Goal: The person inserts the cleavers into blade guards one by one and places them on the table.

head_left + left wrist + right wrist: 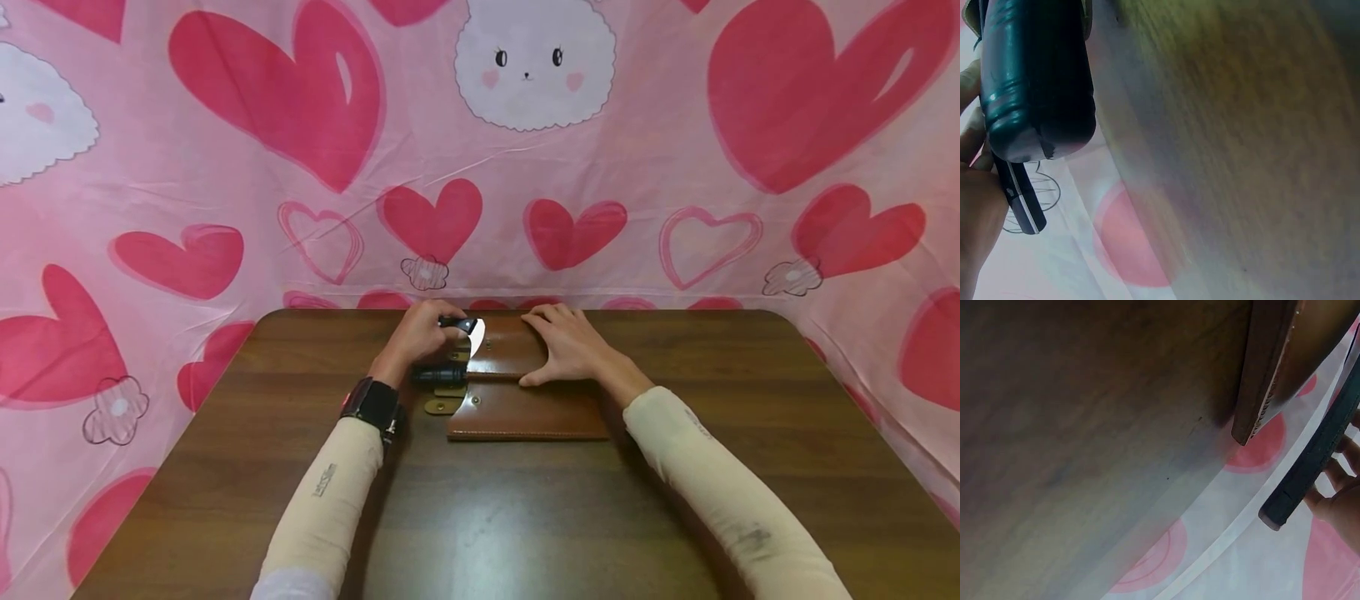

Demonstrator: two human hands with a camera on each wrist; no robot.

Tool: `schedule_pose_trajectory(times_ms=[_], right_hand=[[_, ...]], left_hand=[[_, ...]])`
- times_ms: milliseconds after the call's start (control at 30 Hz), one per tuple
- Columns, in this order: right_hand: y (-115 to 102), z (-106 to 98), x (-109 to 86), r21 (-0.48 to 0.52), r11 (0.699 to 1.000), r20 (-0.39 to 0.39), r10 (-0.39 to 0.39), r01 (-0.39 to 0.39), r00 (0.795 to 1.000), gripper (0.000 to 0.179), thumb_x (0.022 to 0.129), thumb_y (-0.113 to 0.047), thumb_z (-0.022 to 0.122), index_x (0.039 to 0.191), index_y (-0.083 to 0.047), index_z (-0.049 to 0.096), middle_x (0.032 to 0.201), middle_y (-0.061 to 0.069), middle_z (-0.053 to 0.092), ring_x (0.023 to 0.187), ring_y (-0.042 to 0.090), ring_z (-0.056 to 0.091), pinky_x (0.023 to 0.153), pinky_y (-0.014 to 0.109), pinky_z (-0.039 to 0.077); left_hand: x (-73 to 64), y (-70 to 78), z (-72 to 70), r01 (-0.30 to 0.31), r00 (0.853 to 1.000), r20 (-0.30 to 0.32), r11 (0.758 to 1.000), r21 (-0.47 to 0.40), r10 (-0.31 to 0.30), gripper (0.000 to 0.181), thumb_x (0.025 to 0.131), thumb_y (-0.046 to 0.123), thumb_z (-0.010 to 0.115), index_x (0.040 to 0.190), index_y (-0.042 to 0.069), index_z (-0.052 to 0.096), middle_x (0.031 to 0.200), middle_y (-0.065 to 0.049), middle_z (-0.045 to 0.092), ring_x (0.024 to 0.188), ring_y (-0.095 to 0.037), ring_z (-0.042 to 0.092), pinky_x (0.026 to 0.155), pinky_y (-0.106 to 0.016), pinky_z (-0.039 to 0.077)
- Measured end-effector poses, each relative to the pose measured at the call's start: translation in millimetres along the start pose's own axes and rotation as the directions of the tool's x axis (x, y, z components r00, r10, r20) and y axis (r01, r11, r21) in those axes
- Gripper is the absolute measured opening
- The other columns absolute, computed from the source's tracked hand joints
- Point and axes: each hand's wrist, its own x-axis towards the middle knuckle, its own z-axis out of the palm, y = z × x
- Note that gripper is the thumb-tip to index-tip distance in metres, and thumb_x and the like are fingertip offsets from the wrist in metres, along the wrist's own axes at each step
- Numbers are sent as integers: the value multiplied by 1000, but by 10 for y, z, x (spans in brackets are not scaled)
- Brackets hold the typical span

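Note:
My left hand (pixel 422 335) pinches the black handle (pixel 459 324) of a knife, its bright blade (pixel 477 337) lying across the left end of a brown leather sheath (pixel 506 348). With thumb at the near edge and fingers at the far edge, my right hand (pixel 573 346) grips that sheath. A second brown leather sheath (pixel 532 412) lies nearer, flat on the table. Between hand and sheaths, a thick black handle (pixel 441 374) sticks out to the left. It looms large in the left wrist view, above the slim knife handle (pixel 1022 200). The right wrist view has the fingers (pixel 1335 472) against a dark strip (pixel 1310 469).
Brass-coloured snap tabs (pixel 442 407) stick out at the sheaths' left ends. The wooden table (pixel 480 517) ends just behind the sheaths, where a pink cloth with hearts (pixel 337 100) hangs. A black watch-like device (pixel 372 403) is strapped on the left wrist.

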Motion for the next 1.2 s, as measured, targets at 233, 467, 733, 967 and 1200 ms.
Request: schedule_pose_trajectory(times_ms=[233, 467, 733, 967, 1200], right_hand=[[66, 26, 60, 0, 1000, 6, 15, -15, 1000, 112, 65, -71, 82, 149, -4, 48, 145, 16, 47, 133, 38, 39, 110, 59, 29], [108, 45, 124, 16, 1000, 27, 22, -23, 999, 112, 67, -69, 81, 151, -4, 45, 149, 16, 45, 137, 39, 37, 114, 59, 25], [154, 34, 212, 13, 1000, 38, 24, -24, 999, 112, 68, -66, 83, 151, -2, 44, 150, 17, 45, 140, 38, 35, 116, 58, 22], [171, 60, 270, 36, 999, 49, 11, -13, 999, 112, 69, -64, 84, 152, -1, 43, 153, 19, 43, 142, 39, 34, 117, 56, 21], [169, 51, 270, 60, 998, 87, 2, -7, 996, 110, 70, -63, 83, 152, -2, 43, 154, 19, 41, 143, 39, 33, 117, 56, 22]], left_hand=[[108, -47, 17, 12, 1000, 14, 1000, -5, -12, 23, 85, 8, 80, 107, 4, 78, 106, -9, 74, 101, -23, 64, 92, -41, 49], [177, -73, 2, 38, 999, 22, 999, -34, -37, 23, 84, 5, 81, 107, 2, 78, 105, -11, 74, 100, -25, 63, 90, -42, 50], [229, -111, -2, 66, 998, 11, 997, -41, -66, 21, 85, 6, 80, 106, 4, 79, 99, -11, 74, 91, -25, 62, 84, -39, 49], [263, -191, 3, 66, 998, 9, 996, -51, -66, 19, 85, 6, 81, 104, 4, 79, 95, -9, 74, 87, -26, 61, 81, -38, 49], [276, -231, 7, 58, 998, 34, 997, -59, -56, 19, 85, 5, 81, 103, 3, 79, 94, -8, 74, 87, -27, 60, 80, -38, 48]])
